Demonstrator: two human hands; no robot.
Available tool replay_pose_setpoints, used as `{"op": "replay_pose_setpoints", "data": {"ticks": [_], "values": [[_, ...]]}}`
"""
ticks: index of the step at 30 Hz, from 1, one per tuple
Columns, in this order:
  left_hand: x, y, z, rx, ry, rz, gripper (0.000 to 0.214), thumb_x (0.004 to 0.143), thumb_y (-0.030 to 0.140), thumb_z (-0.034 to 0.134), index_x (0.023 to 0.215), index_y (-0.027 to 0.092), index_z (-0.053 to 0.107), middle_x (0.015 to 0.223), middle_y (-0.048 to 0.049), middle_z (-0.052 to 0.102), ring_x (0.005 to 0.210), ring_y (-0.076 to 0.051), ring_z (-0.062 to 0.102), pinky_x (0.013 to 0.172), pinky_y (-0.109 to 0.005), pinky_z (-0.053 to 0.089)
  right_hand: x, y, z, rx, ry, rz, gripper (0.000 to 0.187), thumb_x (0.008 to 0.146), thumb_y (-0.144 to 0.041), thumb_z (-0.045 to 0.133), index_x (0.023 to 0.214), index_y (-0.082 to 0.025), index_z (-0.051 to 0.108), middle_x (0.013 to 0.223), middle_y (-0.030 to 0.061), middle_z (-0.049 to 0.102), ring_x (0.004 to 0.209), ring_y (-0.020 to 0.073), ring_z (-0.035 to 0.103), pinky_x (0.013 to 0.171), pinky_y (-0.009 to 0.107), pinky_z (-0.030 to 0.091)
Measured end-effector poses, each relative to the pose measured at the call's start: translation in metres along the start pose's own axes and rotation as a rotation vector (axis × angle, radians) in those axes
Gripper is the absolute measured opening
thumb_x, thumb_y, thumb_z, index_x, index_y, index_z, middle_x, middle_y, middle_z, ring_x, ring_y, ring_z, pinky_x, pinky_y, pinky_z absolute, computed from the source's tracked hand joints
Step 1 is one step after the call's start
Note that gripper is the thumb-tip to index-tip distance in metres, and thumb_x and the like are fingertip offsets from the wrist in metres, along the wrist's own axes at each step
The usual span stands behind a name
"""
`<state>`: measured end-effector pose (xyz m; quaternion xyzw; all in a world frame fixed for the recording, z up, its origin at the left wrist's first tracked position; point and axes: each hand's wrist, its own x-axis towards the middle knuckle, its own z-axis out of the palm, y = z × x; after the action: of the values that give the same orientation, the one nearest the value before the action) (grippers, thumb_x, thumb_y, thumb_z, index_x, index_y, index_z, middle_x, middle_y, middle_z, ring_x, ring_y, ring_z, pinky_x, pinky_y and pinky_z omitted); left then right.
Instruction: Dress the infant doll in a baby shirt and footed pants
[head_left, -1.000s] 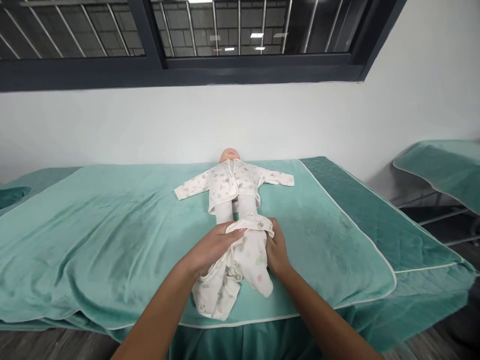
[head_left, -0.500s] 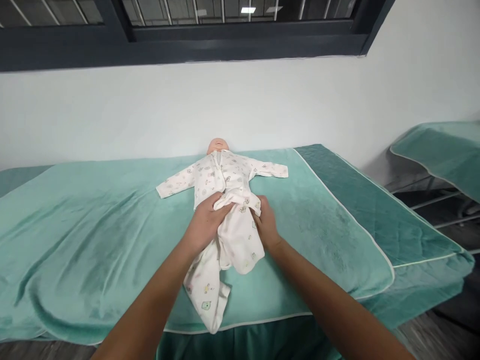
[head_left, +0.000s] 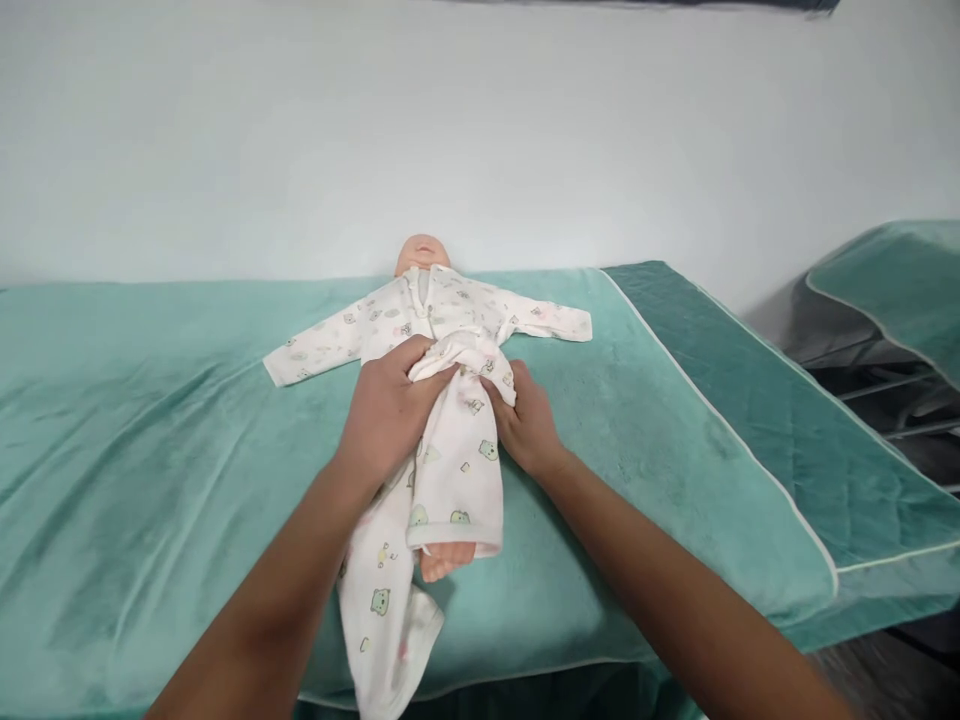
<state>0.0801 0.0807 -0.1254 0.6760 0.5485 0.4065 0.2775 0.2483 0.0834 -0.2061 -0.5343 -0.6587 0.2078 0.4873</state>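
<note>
A baby doll [head_left: 422,254] lies on its back, head toward the wall, in a white printed top [head_left: 457,302] with both sleeves spread out. Bunched fabric of white printed baby trousers [head_left: 459,470] is gripped between my two hands, over the doll's lower body. My left hand [head_left: 390,405] pinches the bunch on the left, thumb on top. On the right side my right hand [head_left: 525,415] is closed on the same cloth, its fingertips partly hidden. The doll's foot [head_left: 445,560] pokes out of one leg opening. The other trouser leg [head_left: 381,620] hangs flat toward the near edge.
A teal plush blanket [head_left: 180,420] with pale piping covers the bed. Darker quilted bedding [head_left: 735,380] shows on the right. Behind is a white wall [head_left: 480,130], and another green-covered bed [head_left: 900,280] stands at the far right.
My hands have pulled the trousers' bunched cloth up toward the doll's torso. The doll's foot now shows at the leg opening. The view has tilted down and come closer.
</note>
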Motion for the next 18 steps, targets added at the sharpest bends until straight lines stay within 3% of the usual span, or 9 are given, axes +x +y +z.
{"op": "replay_pose_setpoints", "data": {"ticks": [4,8,10,13,15,18], "values": [[0.008,-0.005,0.005,-0.057,0.045,-0.057,0.015,0.081,0.038,0.064,0.084,0.024,0.068,0.084,0.0032,0.068,0.079,-0.017,0.058,0.066,-0.025,0.042,0.012,0.008,0.000,-0.019,0.007,-0.047,0.024,0.095,-0.048,0.048,0.096,-0.025,0.054,0.087,0.0030,0.063,0.074,0.0204,0.059,0.065,0.032,0.043],[0.014,-0.019,0.006,-0.203,0.041,-0.122,0.015,0.076,0.036,0.070,0.083,0.023,0.068,0.081,0.0023,0.066,0.079,-0.018,0.059,0.065,-0.025,0.044,0.014,0.009,0.000,-0.030,0.020,0.021,0.015,0.094,-0.040,0.051,0.093,-0.025,0.053,0.079,0.0007,0.060,0.068,0.0179,0.053,0.060,0.030,0.039],[0.014,-0.030,0.000,-0.311,-0.022,-0.145,0.017,0.073,0.034,0.073,0.084,0.022,0.069,0.081,0.0015,0.065,0.078,-0.019,0.060,0.066,-0.025,0.045,0.010,0.006,-0.002,-0.024,0.007,0.037,0.008,0.092,-0.033,0.053,0.092,-0.025,0.053,0.078,-0.0002,0.059,0.068,0.0169,0.051,0.061,0.030,0.039],[0.010,-0.046,-0.014,-0.533,-0.177,-0.164,0.020,0.069,0.030,0.077,0.085,0.021,0.069,0.081,0.0005,0.065,0.075,-0.018,0.060,0.064,-0.025,0.046,0.003,-0.004,-0.009,0.020,-0.026,-0.068,0.005,0.088,-0.024,0.057,0.092,-0.025,0.055,0.083,0.0006,0.058,0.074,0.0176,0.052,0.067,0.032,0.043],[0.006,-0.054,-0.021,-0.679,-0.240,-0.160,0.022,0.068,0.028,0.079,0.086,0.021,0.069,0.080,0.0006,0.064,0.073,-0.017,0.060,0.063,-0.025,0.046,0.003,-0.018,-0.016,0.068,-0.091,-0.164,0.012,0.087,-0.023,0.060,0.099,-0.025,0.058,0.095,0.0039,0.060,0.087,0.0203,0.056,0.075,0.035,0.045],[0.003,-0.057,-0.020,-0.830,-0.214,-0.165,0.025,0.066,0.031,0.080,0.085,0.020,0.067,0.080,0.0005,0.064,0.070,-0.015,0.058,0.062,-0.024,0.045,0.016,-0.048,-0.025,0.093,-0.341,-0.149,0.024,0.087,-0.031,0.067,0.110,-0.026,0.062,0.102,0.0053,0.064,0.090,0.0217,0.058,0.074,0.034,0.046]]}}
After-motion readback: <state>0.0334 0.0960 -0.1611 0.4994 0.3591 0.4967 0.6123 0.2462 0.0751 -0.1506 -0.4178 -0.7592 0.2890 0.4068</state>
